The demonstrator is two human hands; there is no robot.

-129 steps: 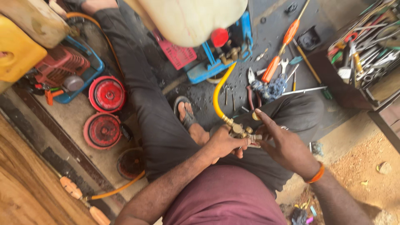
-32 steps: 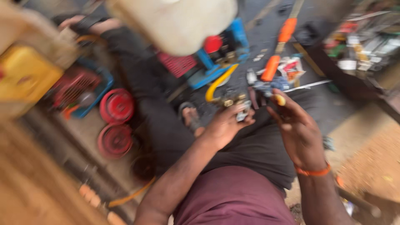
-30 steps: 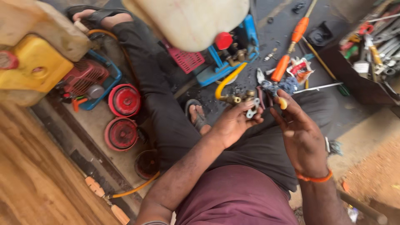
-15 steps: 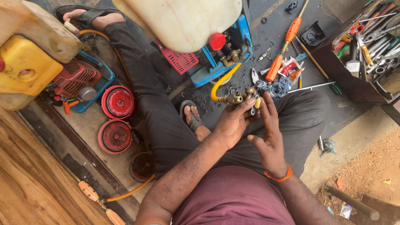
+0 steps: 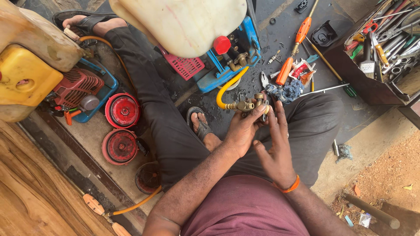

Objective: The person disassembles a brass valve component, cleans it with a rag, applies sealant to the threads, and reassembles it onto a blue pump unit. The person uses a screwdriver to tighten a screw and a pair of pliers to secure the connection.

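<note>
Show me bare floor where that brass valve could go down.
Bare pale concrete right of the bent knee, beside the dark wooden tool tray. Crowded ahead: orange-handled screwdriver, blue rag, blue sprayer frame. Both hands hold the brass valve.

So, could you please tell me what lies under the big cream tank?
Under the cream tank show a blue frame, a red cap and brass fittings. The rest is covered.

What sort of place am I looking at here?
Probably an informal repair workshop for small engines and sprayers: a box of hand tools, a red small engine, a tank sprayer, and screwdrivers lie about on the floor.
</note>
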